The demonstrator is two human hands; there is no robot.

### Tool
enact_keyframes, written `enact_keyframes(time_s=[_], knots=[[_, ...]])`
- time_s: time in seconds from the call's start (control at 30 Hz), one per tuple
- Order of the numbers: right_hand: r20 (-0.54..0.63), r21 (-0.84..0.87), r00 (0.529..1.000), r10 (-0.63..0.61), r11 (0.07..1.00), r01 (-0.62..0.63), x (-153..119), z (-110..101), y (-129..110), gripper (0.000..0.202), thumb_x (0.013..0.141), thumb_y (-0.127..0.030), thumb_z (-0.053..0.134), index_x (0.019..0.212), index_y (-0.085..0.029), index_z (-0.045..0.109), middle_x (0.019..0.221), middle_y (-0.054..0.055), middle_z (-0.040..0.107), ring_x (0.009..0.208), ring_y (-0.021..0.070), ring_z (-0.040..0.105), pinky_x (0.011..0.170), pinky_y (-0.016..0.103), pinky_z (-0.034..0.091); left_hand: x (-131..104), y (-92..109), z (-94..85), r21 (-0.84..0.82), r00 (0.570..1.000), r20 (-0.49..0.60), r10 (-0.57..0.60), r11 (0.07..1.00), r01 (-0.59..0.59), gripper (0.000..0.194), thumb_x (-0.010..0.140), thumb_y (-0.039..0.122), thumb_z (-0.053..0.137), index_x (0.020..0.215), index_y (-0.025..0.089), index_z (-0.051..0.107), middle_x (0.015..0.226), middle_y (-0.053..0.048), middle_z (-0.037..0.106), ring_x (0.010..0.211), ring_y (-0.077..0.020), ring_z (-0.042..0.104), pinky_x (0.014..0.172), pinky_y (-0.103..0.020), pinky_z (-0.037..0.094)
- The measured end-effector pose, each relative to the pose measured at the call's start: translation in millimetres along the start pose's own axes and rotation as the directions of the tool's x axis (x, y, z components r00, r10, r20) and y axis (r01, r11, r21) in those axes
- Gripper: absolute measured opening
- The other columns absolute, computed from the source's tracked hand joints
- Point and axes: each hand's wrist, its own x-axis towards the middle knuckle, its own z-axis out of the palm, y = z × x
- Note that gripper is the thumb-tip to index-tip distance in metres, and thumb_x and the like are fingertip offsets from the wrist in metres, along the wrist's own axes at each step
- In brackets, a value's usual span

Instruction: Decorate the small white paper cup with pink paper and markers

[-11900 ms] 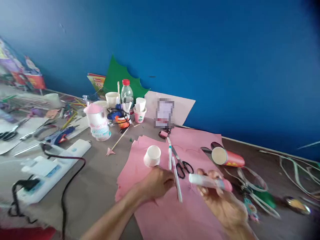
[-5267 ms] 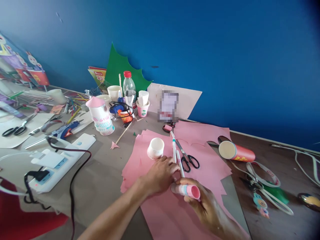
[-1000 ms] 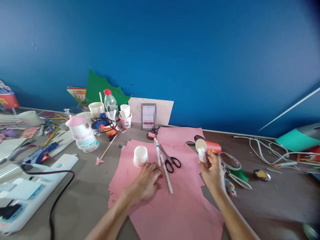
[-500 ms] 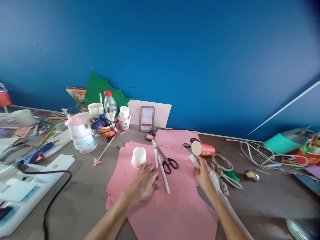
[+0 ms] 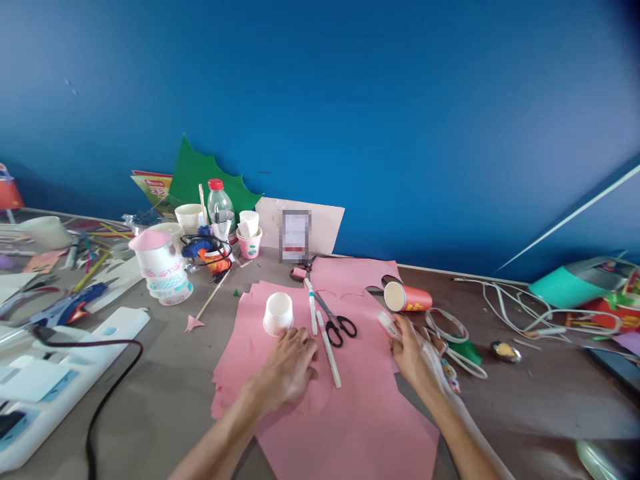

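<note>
Head view shows left hand (image 5: 290, 363) palm-down, right hand (image 5: 415, 353) holding white tube (image 5: 386, 323)

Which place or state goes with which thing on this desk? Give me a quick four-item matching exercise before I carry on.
Things:
1. white tube
2. nearest red paper cup
3. white paper cup
4. clear plastic bottle

Places or states:
A. lying on its side
B. red-capped
C. held in the right hand
D. next to the left hand

Pairs: 1-C, 2-A, 3-D, 4-B
</note>
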Motion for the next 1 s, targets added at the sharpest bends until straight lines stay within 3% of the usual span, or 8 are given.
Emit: enact_keyframes(time_s=[0.37,0.57,0.83,1.0], knots=[[-0.074,-0.006,0.997,-0.002,1.000,0.002,-3.0,6.4,3.1,0.037,0.085,-0.018,0.052,0.121,-0.019,0.059,0.115,0.011,0.073,0.107,0.0331,0.063,0.093,0.049,0.037,-0.8,0.1,-0.4,-0.063,1.000,-0.010,-0.017,0.998,0.017,0.008,0.081,0.012,0.060,0.084,0.018,0.056,0.103,-0.007,0.059,0.100,-0.0241,0.056,0.097,-0.041,0.040],[-0.206,0.019,0.978,0.010,1.000,-0.006,-2.9,-3.0,-0.9,0.036,0.086,-0.026,0.049,0.119,-0.017,0.060,0.112,0.015,0.072,0.106,0.0347,0.061,0.092,0.049,0.041,0.3,-5.9,3.6,-0.093,1.000,-0.026,0.016,0.996,-0.018,0.010,0.080,0.015,0.064,0.087,0.019,0.058,0.104,-0.007,0.059,0.100,-0.0244,0.056,0.098,-0.042,0.041],[-0.276,0.089,0.960,-0.055,0.993,0.082,-4.0,-15.7,-16.5,0.034,0.089,-0.033,0.048,0.118,-0.019,0.060,0.115,0.016,0.070,0.109,0.0361,0.060,0.091,0.051,0.041,-0.8,-4.1,0.0,-0.071,1.000,0.021,0.009,0.997,-0.007,0.009,0.080,0.017,0.067,0.087,0.017,0.062,0.106,-0.009,0.059,0.103,-0.0252,0.055,0.098,-0.040,0.040],[-0.251,0.188,0.960,-0.123,0.967,0.173,-3.9,-28.0,-35.7,0.032,0.091,-0.036,0.047,0.118,-0.021,0.057,0.114,0.014,0.071,0.107,0.0353,0.064,0.088,0.050,0.043,0.2,-0.6,-3.4,-0.040,0.999,0.041,-0.018,0.999,0.020,0.007,0.080,0.018,0.066,0.085,0.017,0.062,0.104,-0.008,0.061,0.103,-0.0257,0.055,0.098,-0.042,0.040]])
